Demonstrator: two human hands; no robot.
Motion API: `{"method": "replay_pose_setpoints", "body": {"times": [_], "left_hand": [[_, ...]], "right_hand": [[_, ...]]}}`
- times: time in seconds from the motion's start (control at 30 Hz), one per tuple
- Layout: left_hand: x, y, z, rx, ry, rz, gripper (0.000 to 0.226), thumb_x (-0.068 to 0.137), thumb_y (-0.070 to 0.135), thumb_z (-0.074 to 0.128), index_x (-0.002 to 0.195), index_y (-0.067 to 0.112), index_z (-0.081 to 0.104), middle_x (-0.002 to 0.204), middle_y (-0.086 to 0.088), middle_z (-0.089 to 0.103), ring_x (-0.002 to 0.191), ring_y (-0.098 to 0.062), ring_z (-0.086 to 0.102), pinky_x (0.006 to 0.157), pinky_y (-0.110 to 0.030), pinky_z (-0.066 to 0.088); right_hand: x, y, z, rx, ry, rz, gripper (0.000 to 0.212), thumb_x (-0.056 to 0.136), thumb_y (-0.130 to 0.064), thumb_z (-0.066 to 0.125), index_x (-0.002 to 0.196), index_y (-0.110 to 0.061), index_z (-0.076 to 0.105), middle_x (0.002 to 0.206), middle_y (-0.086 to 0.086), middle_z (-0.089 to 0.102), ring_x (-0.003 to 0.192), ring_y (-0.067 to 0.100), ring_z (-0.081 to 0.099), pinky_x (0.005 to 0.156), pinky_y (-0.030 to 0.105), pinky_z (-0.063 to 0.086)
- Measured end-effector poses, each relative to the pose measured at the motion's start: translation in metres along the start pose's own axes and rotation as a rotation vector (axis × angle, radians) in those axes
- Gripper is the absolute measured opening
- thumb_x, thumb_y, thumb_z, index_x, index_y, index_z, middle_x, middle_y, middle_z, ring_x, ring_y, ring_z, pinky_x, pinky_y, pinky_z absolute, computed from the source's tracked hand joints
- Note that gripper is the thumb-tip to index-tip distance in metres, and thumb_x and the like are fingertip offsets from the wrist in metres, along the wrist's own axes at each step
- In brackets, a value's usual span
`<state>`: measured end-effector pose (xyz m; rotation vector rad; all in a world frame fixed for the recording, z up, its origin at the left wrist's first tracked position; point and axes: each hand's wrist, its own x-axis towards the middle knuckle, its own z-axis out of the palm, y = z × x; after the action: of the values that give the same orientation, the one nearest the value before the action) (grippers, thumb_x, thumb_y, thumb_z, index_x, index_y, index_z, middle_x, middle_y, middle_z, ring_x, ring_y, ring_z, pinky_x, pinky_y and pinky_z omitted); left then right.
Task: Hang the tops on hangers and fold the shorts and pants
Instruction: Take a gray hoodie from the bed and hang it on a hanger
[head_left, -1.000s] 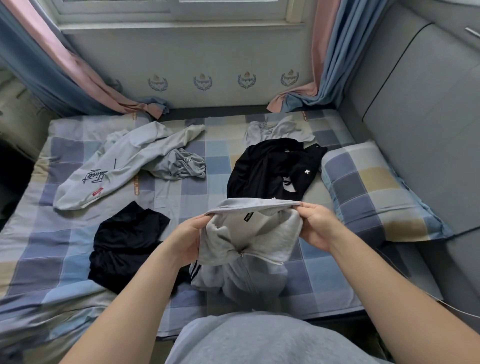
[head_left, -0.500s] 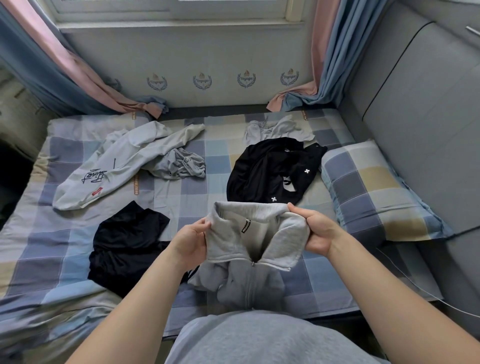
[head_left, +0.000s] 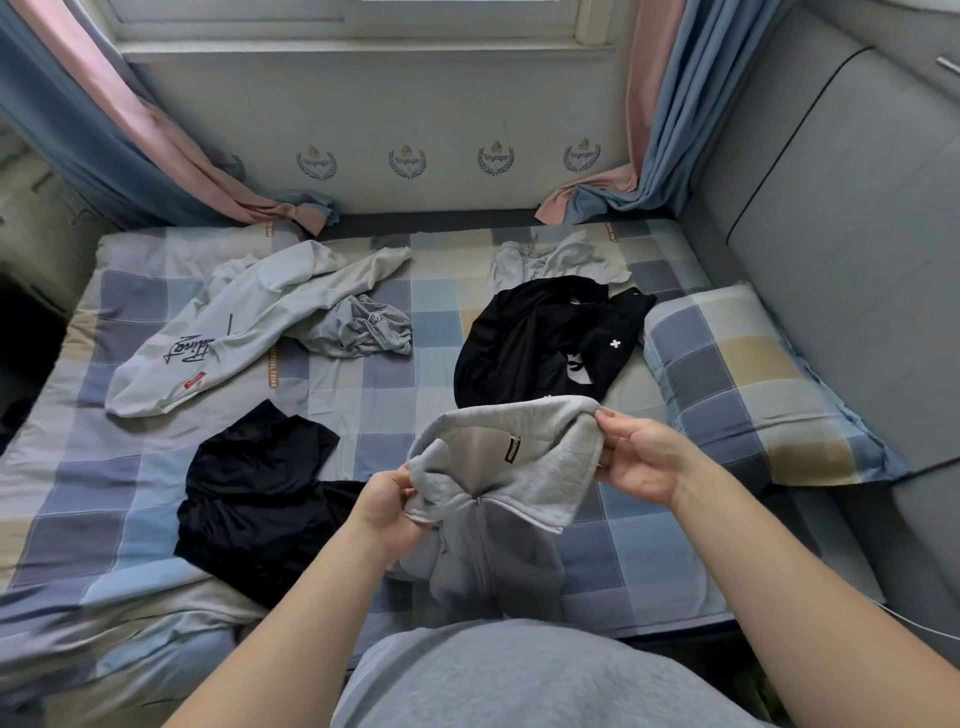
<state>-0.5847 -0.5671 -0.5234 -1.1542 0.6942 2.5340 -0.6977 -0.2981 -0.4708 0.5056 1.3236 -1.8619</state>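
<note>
Lying on checked bedsheet (head_left: 363, 415): pillow (head_left: 753, 384), perhaps shorts (head_left: 249, 493).

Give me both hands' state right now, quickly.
Left hand: fingers pinch the collar of the grey zip top.
Right hand: fingers pinch the collar's other side.

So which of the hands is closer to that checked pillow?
The right. The right hand, pinching the collar of the grey zip top, is a short way left of the checked pillow; the left hand grips the collar's other end, farther off.
</note>
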Motion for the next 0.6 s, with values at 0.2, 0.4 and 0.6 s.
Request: {"method": "replay_pose_setpoints", "body": {"times": [0.2,0.4,0.6], "left_hand": [[-0.008,-0.006,0.007,-0.015,-0.107,-0.081,0.025,0.076,0.001,0.057,0.101,-0.005,0.057,0.077,-0.013,0.055,0.059,-0.022,0.06,0.064,-0.044,0.062],[-0.006,-0.006,0.008,-0.028,-0.137,-0.086,0.028,0.083,0.007,0.044,0.097,-0.009,0.063,0.084,-0.018,0.061,0.063,-0.028,0.066,0.058,-0.045,0.062],[-0.003,-0.004,0.011,-0.032,-0.119,-0.062,0.028,0.078,0.003,0.045,0.096,-0.006,0.064,0.084,-0.017,0.059,0.071,-0.027,0.061,0.063,-0.045,0.063]], "right_hand": [[0.005,0.017,0.009,0.05,0.088,0.194,0.026,0.102,-0.01,0.042,0.098,0.003,0.064,0.094,0.019,0.066,0.086,0.029,0.066,0.068,0.043,0.061],[0.011,0.029,0.009,0.035,0.166,0.005,0.048,0.101,-0.052,0.049,0.105,-0.009,0.07,0.099,0.018,0.073,0.092,0.035,0.07,0.083,0.047,0.058],[0.003,0.031,0.003,-0.358,0.205,-0.404,0.009,0.092,-0.009,0.069,0.083,-0.01,0.069,0.075,0.006,0.066,0.068,0.017,0.061,0.062,0.026,0.054]]}}
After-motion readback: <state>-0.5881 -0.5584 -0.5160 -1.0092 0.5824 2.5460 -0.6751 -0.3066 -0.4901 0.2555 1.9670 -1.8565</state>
